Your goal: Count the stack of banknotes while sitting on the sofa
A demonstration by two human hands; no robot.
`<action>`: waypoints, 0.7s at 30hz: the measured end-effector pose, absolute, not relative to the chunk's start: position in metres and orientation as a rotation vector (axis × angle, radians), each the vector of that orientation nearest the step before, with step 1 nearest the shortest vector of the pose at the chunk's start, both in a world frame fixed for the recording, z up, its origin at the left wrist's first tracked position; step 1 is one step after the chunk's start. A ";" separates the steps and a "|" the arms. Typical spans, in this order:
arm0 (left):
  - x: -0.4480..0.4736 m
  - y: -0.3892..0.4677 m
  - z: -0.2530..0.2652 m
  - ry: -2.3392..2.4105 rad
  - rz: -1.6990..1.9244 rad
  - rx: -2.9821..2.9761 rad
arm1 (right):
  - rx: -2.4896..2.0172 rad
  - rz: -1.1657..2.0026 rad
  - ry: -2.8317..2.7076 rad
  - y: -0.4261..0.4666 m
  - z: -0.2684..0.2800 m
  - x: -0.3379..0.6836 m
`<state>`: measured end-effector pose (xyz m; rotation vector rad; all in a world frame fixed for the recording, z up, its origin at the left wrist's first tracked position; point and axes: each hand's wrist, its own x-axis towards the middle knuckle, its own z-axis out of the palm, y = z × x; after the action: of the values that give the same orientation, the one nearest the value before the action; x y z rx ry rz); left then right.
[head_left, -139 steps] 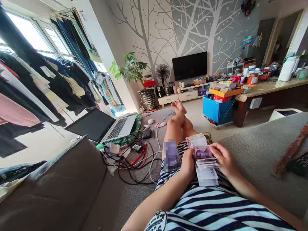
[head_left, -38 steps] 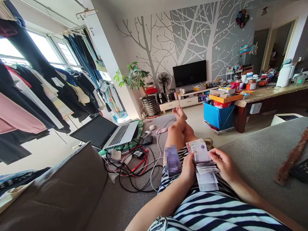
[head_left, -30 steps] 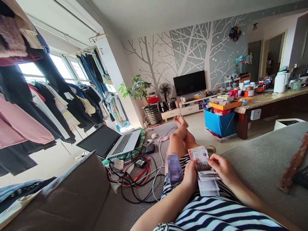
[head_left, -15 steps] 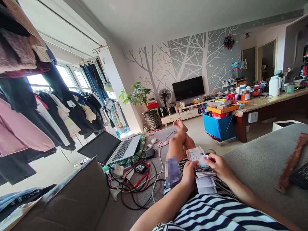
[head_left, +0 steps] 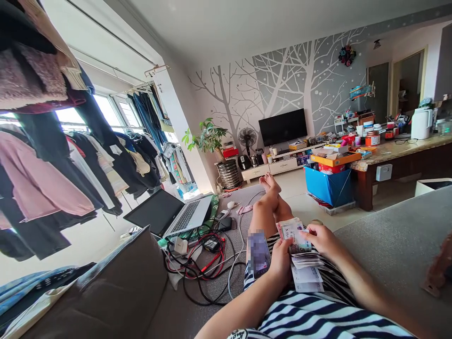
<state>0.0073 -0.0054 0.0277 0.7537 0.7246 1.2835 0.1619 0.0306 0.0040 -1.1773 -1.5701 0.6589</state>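
Note:
My left hand (head_left: 281,259) is closed round the near left edge of a stack of banknotes (head_left: 291,231), held above my lap. A figure 5 shows on the top note. My right hand (head_left: 322,240) pinches the right edge of a note at the top of that stack. Below both hands, more pale notes (head_left: 306,274) lie fanned on the striped cloth (head_left: 303,306) over my lap. A phone (head_left: 260,254) with a partly blurred screen rests on my thigh, left of the left hand.
An open laptop (head_left: 187,219) sits left on the sofa, beside tangled cables (head_left: 201,270) and chargers. A brown cushion (head_left: 116,287) is nearer. Beyond my feet stand a blue box (head_left: 328,186) and a cluttered table (head_left: 388,153). A brown strap-like object (head_left: 438,270) lies at right.
The view has turned slightly left, so everything sits further right. My right hand has shifted a little at the notes' edge; the left hand keeps its hold.

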 end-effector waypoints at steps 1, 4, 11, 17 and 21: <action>0.007 -0.005 0.027 0.719 1.290 0.752 | -1.169 0.652 -1.556 0.030 0.002 0.161; 0.007 -0.004 0.025 0.709 1.292 0.774 | -1.130 0.650 -1.491 0.027 -0.004 0.159; 0.005 -0.002 0.016 0.736 1.281 0.730 | -1.020 0.726 -1.388 0.013 -0.012 0.155; 0.010 -0.003 0.012 0.739 1.318 0.731 | -1.028 0.752 -1.433 -0.011 -0.002 0.161; 0.012 -0.009 0.016 0.745 1.302 0.778 | -1.032 0.731 -1.436 -0.023 0.005 0.164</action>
<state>0.0119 -0.0092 0.0161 0.7776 0.7451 1.3019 0.1643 -0.0228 0.0055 -1.0322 -1.4360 0.7310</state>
